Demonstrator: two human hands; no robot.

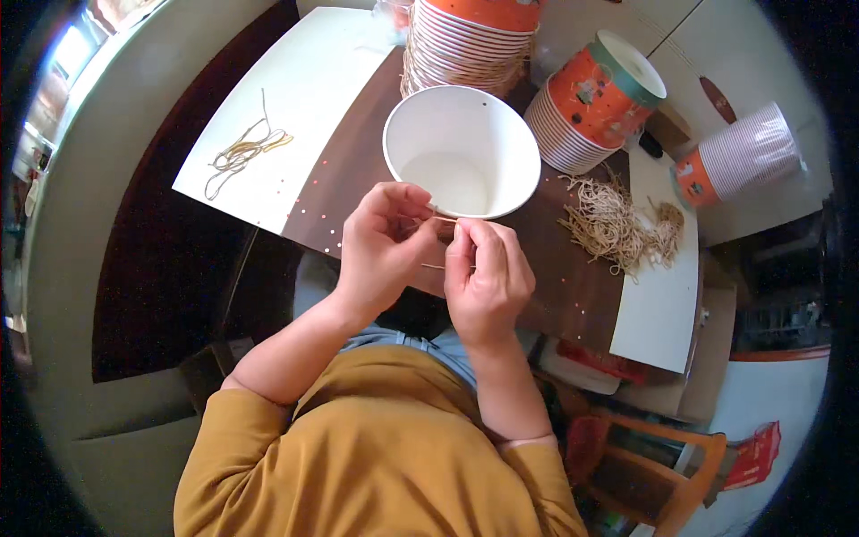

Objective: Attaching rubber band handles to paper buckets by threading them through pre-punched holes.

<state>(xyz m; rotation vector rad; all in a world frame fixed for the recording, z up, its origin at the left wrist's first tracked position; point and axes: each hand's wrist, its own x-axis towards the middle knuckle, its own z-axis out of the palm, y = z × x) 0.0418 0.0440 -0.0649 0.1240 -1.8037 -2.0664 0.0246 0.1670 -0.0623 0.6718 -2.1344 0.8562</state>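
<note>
A thin tan string stretches between my two hands at the near rim of a white paper bucket. My left hand pinches it at one end. Close beside it, my right hand grips the string between thumb and forefinger. The bucket tilts its open mouth toward me, and a small dark hole shows near its far rim. Another bit of string shows below, between the hands; where it leads is hidden.
Loose strings lie on the table's white left part. A tangled heap of string sits at the right, near an orange-and-green bucket stack. A tall stack of buckets stands behind; another stack lies tilted at far right. Small paper dots dot the brown tabletop.
</note>
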